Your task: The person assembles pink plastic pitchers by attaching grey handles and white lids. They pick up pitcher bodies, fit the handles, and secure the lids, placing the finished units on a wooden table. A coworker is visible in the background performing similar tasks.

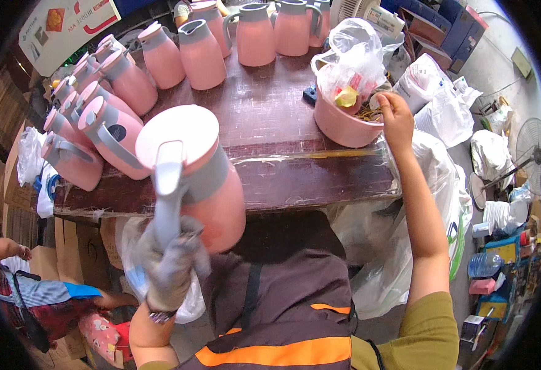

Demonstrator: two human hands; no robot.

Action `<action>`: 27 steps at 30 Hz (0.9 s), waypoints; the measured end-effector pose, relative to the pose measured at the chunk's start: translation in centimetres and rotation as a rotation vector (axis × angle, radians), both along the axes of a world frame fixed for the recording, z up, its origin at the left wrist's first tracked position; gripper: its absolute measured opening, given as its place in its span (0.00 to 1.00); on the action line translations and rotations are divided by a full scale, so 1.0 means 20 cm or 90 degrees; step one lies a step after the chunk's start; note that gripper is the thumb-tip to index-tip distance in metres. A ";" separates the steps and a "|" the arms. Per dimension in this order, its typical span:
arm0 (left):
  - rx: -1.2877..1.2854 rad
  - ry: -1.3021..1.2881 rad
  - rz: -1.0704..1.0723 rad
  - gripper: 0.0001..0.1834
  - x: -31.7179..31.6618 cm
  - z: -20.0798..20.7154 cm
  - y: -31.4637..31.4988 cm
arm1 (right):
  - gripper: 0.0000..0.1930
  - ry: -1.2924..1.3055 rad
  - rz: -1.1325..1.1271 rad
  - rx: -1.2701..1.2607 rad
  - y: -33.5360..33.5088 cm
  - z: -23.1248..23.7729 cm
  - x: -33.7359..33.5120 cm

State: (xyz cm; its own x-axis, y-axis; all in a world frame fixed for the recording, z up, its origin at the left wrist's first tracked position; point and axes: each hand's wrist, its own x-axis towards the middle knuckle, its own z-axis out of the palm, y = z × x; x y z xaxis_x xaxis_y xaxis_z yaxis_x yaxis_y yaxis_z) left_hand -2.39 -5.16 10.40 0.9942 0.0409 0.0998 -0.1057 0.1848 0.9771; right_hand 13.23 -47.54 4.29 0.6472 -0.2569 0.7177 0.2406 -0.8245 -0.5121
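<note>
Left grip (175,259), gloved, is wrapped around the grey handle (169,191) of the pink jug (218,213), left of centre in the frame, over the near edge of the worktop (258,117). Right grip (397,123), bare, is at the rim of the pink tub (344,129), upper right; its fingers are curled, but we cannot tell whether they pinch anything.

Handling: we judge the jug stiff, bulky and moderate in weight; its contents, if any, are hidden by the lid (190,126). We expect the smooth body to be slippery under a glove and easily scuffed. We should lift by the handle, close to the body, support the base with a palm when tilting, and avoid pulling on the lid, which may come loose.
</note>
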 end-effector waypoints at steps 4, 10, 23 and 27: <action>-0.031 -0.044 -0.004 0.15 0.16 -0.22 -0.15 | 0.10 0.086 -0.115 -0.293 -0.25 -0.03 0.17; -0.026 0.004 -0.054 0.20 0.23 -0.33 -0.23 | 0.07 -0.084 -0.040 -0.182 -0.22 0.06 0.08; 0.157 -0.029 -0.176 0.19 0.30 -0.40 -0.03 | 0.08 0.381 0.531 0.313 0.98 -0.03 -0.46; 0.138 -0.011 -0.223 0.18 0.28 -0.35 -0.02 | 0.07 0.385 0.683 0.425 1.09 0.01 -0.48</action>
